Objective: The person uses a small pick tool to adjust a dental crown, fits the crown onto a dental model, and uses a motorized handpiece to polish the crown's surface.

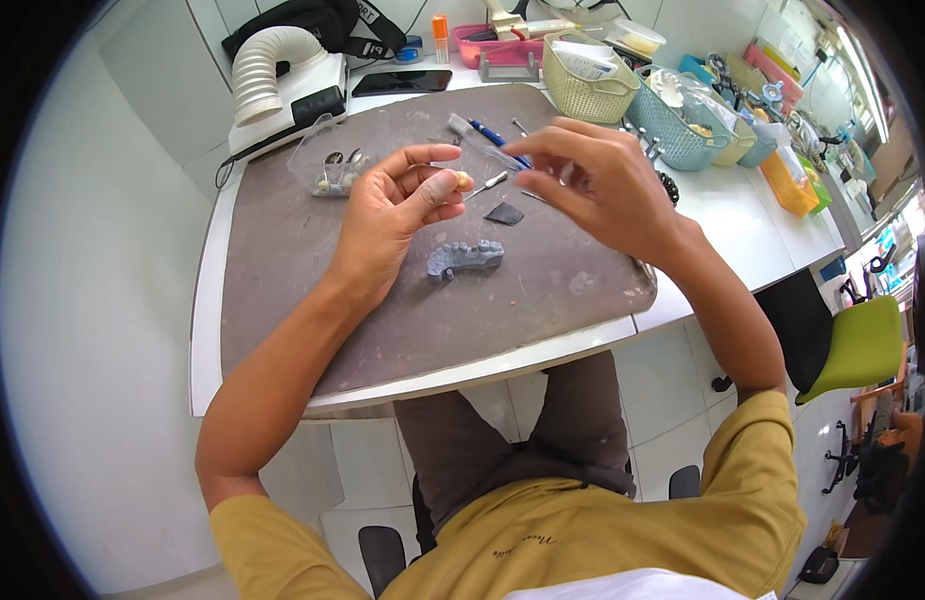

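Note:
My left hand pinches a small yellowish piece that looks like a dental crown between thumb and fingers, above the mat. To its right hovers my right hand, palm down, with a gap between thumb and index finger; nothing shows clearly between them. A grey dental model with a row of teeth lies on the mat below my hands. Between the hands are a small tool with a pale handle, a blue pen, and a dark flat scrap.
Behind my left hand is a clear box with small parts. A white unit with a ribbed hose and a phone stand at the back left. Baskets line the back right. The brown mat covers the white table.

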The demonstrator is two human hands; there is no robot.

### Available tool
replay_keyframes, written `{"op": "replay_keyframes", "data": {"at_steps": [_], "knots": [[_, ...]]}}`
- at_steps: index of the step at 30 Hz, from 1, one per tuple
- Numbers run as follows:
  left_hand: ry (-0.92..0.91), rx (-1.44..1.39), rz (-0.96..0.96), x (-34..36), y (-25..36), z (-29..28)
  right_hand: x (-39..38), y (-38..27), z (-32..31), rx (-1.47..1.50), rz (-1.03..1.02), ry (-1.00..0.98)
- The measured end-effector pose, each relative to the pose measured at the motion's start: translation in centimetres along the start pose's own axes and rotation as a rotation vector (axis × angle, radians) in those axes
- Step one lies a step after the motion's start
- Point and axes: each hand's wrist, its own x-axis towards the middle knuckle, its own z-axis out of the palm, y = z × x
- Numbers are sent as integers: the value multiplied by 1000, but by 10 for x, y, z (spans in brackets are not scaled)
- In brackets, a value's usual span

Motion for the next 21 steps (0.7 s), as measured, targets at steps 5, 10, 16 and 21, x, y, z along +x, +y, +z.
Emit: {"op": "replay_keyframes", "data": {"at_steps": [5, 10, 16, 21], "knots": [[-35, 9, 35, 2, -3, -2, 25, -5, 27, 268, -214, -50], [-10, 267, -4, -4, 13, 3, 25, 5, 28, 309, -136, -76], [-231, 1156, 362, -27, 13, 15, 12, 30, 30, 877, 248, -124], [-183, 1029, 200, -23, 17, 21, 9, 30, 21, 1159, 423, -206]]}}
